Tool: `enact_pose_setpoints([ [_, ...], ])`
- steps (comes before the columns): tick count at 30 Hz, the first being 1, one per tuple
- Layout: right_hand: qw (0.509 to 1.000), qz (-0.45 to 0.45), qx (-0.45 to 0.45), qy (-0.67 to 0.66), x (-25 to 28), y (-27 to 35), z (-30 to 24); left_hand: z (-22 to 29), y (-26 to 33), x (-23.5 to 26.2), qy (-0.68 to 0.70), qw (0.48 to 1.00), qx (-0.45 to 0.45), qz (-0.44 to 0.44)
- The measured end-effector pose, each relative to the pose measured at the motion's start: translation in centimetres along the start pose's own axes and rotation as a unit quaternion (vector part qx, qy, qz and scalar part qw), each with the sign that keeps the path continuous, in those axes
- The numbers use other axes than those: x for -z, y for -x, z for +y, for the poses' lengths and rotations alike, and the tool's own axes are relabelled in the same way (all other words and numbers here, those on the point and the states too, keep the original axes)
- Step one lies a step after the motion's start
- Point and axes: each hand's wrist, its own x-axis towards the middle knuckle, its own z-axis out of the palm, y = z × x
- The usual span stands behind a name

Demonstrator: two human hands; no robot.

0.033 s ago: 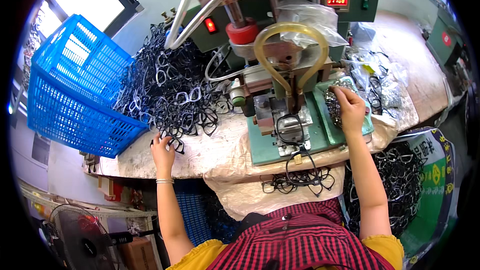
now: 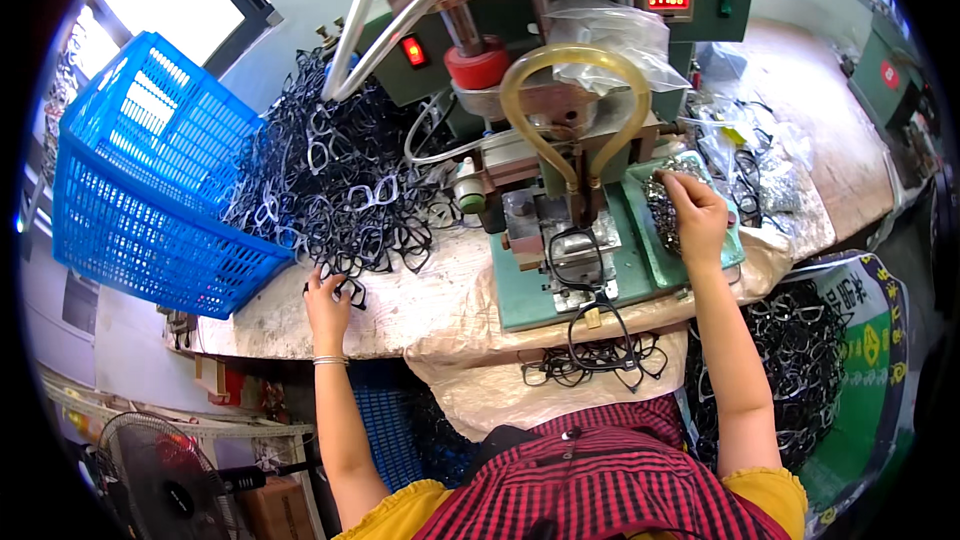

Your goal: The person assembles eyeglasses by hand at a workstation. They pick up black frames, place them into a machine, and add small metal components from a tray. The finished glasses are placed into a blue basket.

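The person's left hand point(image 2: 328, 302) is reaching out over the pale, worn tabletop point(image 2: 400, 305), its fingers curling onto a black plastic eyeglass frame point(image 2: 350, 290) that is lying just ahead of the grip. This frame is sitting at the near edge of a big tangled heap of black eyeglass frames point(image 2: 330, 180), which is spreading away beyond the fingertips. Whether the left grip is already clenched on the frame or only resting on it cannot be told from this view. Further to the left of that grip, a blue plastic lattice basket point(image 2: 140, 190) is leaning on the tabletop.

The right hand point(image 2: 695, 215) is pressing down, knuckles up, on a clump of small dark parts point(image 2: 660, 202) in a flat green tray point(image 2: 700, 260). The fingertips are hiding under the hand, so its grip cannot be told either.

Between the two grips, a green bench press with a yellowish looped hose point(image 2: 575, 80) is standing, and another black frame point(image 2: 572, 252) is sitting in its metal fixture, left of the right grip and free of both hands. Nearer the body, below both grips, more loose black frames point(image 2: 590, 360) are lying on a beige cloth.
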Motion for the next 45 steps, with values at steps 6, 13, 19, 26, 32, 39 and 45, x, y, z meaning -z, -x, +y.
enact_pose_setpoints([
  [6,0.993,0.061,-0.016,0.104,4.7,3.6,-0.5,5.1,3.0,-4.3,0.063,0.996,0.058,0.027],
  [13,0.994,-0.005,0.041,0.104,4.1,4.9,-4.9,13.2,1.1,-0.4,0.038,0.992,-0.042,0.108],
  [19,0.983,-0.108,0.145,0.035,-2.9,2.8,-7.8,18.4,-0.9,-1.0,0.329,0.929,0.026,0.168],
  [26,0.988,-0.097,-0.002,-0.122,-4.9,4.9,-7.8,22.6,2.2,-1.1,0.654,0.73,0.181,0.08],
  [32,0.972,-0.134,-0.059,-0.183,-5.4,4.7,-10.0,29.6,-3.5,10.7,0.726,0.65,-0.191,0.115],
  [39,0.975,-0.142,-0.04,-0.169,-4.9,5.9,-11.9,31.0,-3.7,10.9,0.654,0.709,-0.223,0.139],
  [45,0.904,-0.087,0.163,0.385,1.0,2.2,-4.2,33.2,-0.5,9.4,0.474,0.773,-0.418,0.06],
])
